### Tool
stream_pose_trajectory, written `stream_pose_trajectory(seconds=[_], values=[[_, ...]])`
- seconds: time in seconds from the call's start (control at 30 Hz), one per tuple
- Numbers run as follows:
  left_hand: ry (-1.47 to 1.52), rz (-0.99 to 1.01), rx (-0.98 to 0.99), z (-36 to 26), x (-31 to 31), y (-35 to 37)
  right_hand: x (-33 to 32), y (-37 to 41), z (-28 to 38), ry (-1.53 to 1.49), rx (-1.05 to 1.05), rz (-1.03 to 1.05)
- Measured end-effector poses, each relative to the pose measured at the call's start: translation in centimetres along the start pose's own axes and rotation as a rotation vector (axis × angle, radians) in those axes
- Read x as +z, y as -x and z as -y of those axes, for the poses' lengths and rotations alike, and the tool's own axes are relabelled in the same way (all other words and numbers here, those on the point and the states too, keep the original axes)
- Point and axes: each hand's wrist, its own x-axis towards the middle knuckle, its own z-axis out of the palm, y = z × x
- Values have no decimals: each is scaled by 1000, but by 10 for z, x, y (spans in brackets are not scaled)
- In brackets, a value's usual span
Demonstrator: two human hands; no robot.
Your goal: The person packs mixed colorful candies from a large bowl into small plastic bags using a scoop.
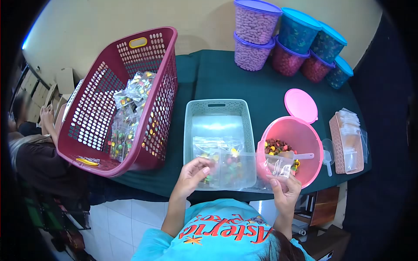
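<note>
My left hand (193, 176) is closed, thumb and fingers pinching the edge of a clear plastic bag (237, 169) over the front of a pale green tray (187, 130). My right hand (285, 186) pinches another piece of clear plastic bag (278, 166) in front of the pink bucket (311, 167). Colourful candies show through the plastic near my left hand. Inside the bucket lie brown, yellow and pink candies (278, 146) with a white scoop (303, 156). More clear bags (217, 143) rest in the tray.
A large maroon basket (167, 87) at left holds filled candy bags (126, 117). Lidded tubs (257, 39) stack at the back right. A pink lid (301, 106), a clear scoop (327, 158) and a peach basket of bags (335, 135) sit at right. Another person (39, 148) is at far left.
</note>
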Motion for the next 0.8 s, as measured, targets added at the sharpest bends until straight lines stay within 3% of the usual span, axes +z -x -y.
stream_pose_trajectory(seconds=[0.13,0.3,0.43,0.63,0.7,0.77,0.8], values=[[-52,-28,-2,4,-1,1,0,0,-3,6,7,47],[-76,-59,33,4,-5,-6,-9,-3,-11,-173,167,142],[-89,1,23,6,-7,-18,-12,-6,-10,-151,133,120],[-209,-22,-206,-3,1,-45,-14,-19,-8,-156,222,70],[-754,-87,396,2,9,-52,-11,-22,-6,-126,213,73],[-837,-57,334,-3,20,-43,-7,-25,-6,-72,159,94],[-904,-111,426,-7,30,-39,-5,-27,-6,-16,103,123]])
